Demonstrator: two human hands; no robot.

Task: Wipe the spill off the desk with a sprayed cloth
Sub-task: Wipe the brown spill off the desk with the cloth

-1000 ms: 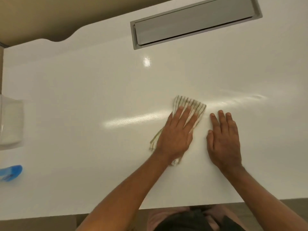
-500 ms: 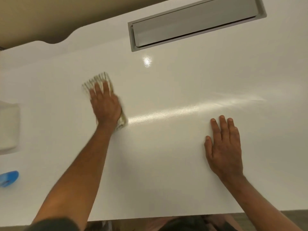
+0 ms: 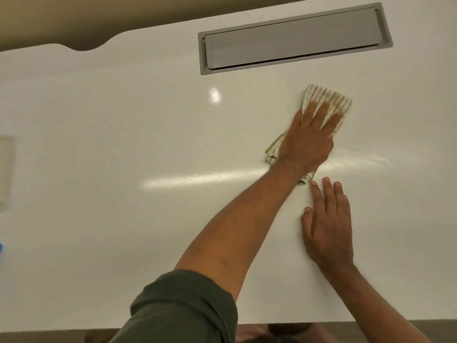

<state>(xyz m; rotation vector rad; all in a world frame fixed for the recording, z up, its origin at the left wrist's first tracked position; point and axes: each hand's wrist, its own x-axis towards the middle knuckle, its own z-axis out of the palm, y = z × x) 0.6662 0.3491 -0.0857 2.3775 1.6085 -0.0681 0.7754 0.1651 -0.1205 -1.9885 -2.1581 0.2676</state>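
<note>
Fingers of my left hand spread flat, pressing the striped cloth on the desk toward its far right, right hand flat, fingers together, near front edge; mid-wipe, next sweep likely across the streaky patch

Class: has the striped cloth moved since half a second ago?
Yes. The striped cloth, under the left hand, swept rightward, from left of the grey hatch to below it.

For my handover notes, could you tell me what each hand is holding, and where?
The left hand presses flat on the middle of the striped cloth, not gripping it. The right hand holds nothing, flat on the desk.
</note>
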